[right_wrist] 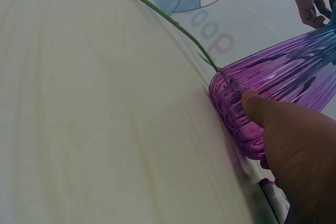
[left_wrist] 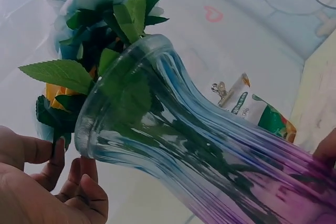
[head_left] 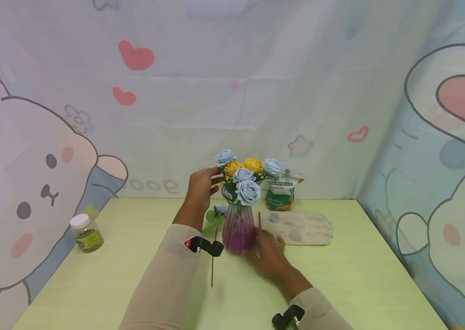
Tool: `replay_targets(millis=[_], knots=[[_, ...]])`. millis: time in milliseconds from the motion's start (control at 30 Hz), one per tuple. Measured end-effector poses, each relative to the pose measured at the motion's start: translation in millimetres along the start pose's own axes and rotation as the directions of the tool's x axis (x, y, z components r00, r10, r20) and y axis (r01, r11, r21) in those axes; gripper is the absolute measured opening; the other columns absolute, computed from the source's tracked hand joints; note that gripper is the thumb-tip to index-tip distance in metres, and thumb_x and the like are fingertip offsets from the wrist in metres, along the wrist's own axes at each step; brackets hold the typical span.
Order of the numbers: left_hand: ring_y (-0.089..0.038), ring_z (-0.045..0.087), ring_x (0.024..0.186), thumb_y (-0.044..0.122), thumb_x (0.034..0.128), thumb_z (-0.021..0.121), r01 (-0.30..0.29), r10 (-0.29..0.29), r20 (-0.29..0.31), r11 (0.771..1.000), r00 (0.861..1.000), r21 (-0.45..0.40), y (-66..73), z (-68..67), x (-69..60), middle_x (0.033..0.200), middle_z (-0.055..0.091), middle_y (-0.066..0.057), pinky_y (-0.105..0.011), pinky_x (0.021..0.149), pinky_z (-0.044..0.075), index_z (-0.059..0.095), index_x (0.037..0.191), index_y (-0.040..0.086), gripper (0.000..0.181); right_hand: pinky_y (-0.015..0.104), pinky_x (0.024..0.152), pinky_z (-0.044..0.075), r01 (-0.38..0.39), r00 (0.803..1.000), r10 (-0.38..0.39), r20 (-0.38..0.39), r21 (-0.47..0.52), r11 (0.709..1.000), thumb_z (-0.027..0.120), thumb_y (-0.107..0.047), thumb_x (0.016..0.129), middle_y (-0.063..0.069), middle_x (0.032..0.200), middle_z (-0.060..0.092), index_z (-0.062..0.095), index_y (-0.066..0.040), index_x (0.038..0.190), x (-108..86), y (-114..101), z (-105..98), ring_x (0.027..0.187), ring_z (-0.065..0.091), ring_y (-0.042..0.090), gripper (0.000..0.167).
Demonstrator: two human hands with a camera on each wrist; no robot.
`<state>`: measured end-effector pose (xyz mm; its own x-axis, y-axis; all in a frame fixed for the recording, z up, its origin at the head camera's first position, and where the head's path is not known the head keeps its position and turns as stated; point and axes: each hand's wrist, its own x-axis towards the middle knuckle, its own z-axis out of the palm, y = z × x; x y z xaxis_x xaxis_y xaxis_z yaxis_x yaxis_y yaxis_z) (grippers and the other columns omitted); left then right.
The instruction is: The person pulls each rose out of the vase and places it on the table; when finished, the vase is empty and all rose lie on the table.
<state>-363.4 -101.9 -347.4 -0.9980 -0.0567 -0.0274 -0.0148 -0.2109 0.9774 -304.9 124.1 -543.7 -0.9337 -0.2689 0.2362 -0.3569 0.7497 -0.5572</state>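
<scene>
A ribbed glass vase, clear at the top and purple below, stands on the table holding several blue and yellow roses with green leaves. My right hand grips the vase low down, its thumb across the purple side in the right wrist view. At the bouquet's left edge, my left hand pinches a dark green leaf under a rose beside the vase's rim. Its other fingers are curled. A single blue rose on a long stem lies left of the vase.
Behind and right of the vase are a clipped green-and-white pouch and a pale glove lying flat. A white-capped jar stands at the left of the pale green table. A printed curtain hangs along the back.
</scene>
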Motion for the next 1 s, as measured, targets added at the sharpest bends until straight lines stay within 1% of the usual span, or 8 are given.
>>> replay_targets(millis=[233, 367, 467, 533, 667, 767, 867, 1000], knots=[[-0.02, 0.064, 0.122, 0.028, 0.1205, 0.043, 0.004, -0.003, 0.054, 1.0, 0.999, -0.018, 14.7, -9.0, 0.4, 0.141, 0.061, -0.009, -0.03, 0.089, 0.05, 0.055, 0.154, 0.0, 0.045, 0.082, 0.126, 0.014, 0.007, 1.0, -0.007, 0.0, -0.011, 1.0, 0.072, -0.047, 0.104, 0.018, 0.165, 0.053, 0.041, -0.003, 0.165, -0.7, -1, 0, 0.16, 0.041, 0.039, 0.082], [-0.012, 0.069, 0.098, 0.029, 0.1211, 0.04, -0.03, 0.029, 0.043, 0.999, 0.999, 0.034, 27.0, -15.3, -3.3, 0.131, 0.068, -0.007, -0.023, 0.08, 0.051, 0.056, 0.146, 0.007, 0.037, 0.083, 0.125, 0.016, 0.02, 1.0, -0.02, -0.008, -0.014, 1.0, 0.072, -0.047, 0.104, 0.019, 0.164, 0.055, 0.042, -0.002, 0.164, -2.3, -2, 0, 0.158, 0.043, 0.041, 0.081], [-0.009, 0.07, 0.079, 0.032, 0.1221, 0.034, -0.043, 0.039, 0.065, 0.997, 0.997, 0.058, 35.8, -20.3, -8.5, 0.137, 0.072, -0.018, -0.021, 0.074, 0.052, 0.051, 0.141, 0.012, 0.032, 0.084, 0.124, 0.017, 0.027, 1.0, -0.027, -0.014, -0.011, 1.0, 0.073, -0.046, 0.103, 0.02, 0.163, 0.056, 0.043, -0.001, 0.163, -2.7, -3, -1, 0.157, 0.044, 0.042, 0.081], [-0.01, 0.073, 0.075, 0.034, 0.1224, 0.031, -0.041, 0.036, 0.101, 0.998, 0.994, 0.054, 40.7, -23.0, -11.2, 0.144, 0.07, -0.026, -0.02, 0.073, 0.054, 0.047, 0.143, 0.014, 0.033, 0.084, 0.123, 0.018, 0.03, 0.999, -0.03, -0.019, -0.011, 1.0, 0.073, -0.045, 0.103, 0.02, 0.162, 0.056, 0.044, 0.0, 0.162, -2.6, -3, -1, 0.156, 0.045, 0.042, 0.08], [-0.012, 0.08, 0.086, 0.034, 0.1227, 0.026, -0.05, 0.035, 0.17, 0.996, 0.985, 0.079, 46.8, -26.6, -14.1, 0.141, 0.069, -0.027, -0.025, 0.085, 0.063, 0.043, 0.148, 0.014, 0.036, 0.081, 0.125, 0.016, 0.01, 1.0, -0.01, -0.002, -0.007, 1.0, 0.072, -0.045, 0.104, 0.019, 0.164, 0.054, 0.042, -0.001, 0.164, -2.7, -5, -2, 0.159, 0.043, 0.04, 0.08], [-0.014, 0.079, 0.096, 0.032, 0.1228, 0.027, -0.07, 0.055, 0.216, 0.995, 0.975, 0.067, 48.0, -28.7, -14.0, 0.126, 0.069, -0.013, -0.036, 0.104, 0.063, 0.049, 0.137, 0.012, 0.033, 0.08, 0.127, 0.015, 0.0, 1.0, 0.0, 0.008, 0.004, 1.0, 0.072, -0.044, 0.104, 0.018, 0.165, 0.053, 0.041, -0.002, 0.165, -2.9, -5, -3, 0.16, 0.041, 0.039, 0.08], [-0.015, 0.077, 0.103, 0.03, 0.1227, 0.03, -0.091, 0.078, 0.247, 0.995, 0.966, 0.042, 47.2, -31.7, -13.8, 0.119, 0.067, -0.005, -0.042, 0.116, 0.056, 0.057, 0.126, 0.008, 0.034, 0.08, 0.127, 0.015, -0.002, 1.0, 0.001, 0.009, 0.01, 1.0, 0.072, -0.044, 0.105, 0.018, 0.166, 0.053, 0.041, -0.002, 0.165, -2.7, -5, -3, 0.16, 0.041, 0.039, 0.08], [-0.018, 0.069, 0.121, 0.031, 0.1222, 0.035, -0.123, 0.102, 0.249, 0.99, 0.963, 0.069, 45.9, -36.7, -16.3, 0.137, 0.064, -0.006, -0.036, 0.113, 0.052, 0.062, 0.136, -0.003, 0.046, 0.08, 0.127, 0.015, -0.003, 1.0, 0.003, 0.011, 0.002, 1.0, 0.071, -0.046, 0.105, 0.017, 0.167, 0.052, 0.04, -0.003, 0.166, -1.5, -2, -2, 0.161, 0.041, 0.038, 0.081]])
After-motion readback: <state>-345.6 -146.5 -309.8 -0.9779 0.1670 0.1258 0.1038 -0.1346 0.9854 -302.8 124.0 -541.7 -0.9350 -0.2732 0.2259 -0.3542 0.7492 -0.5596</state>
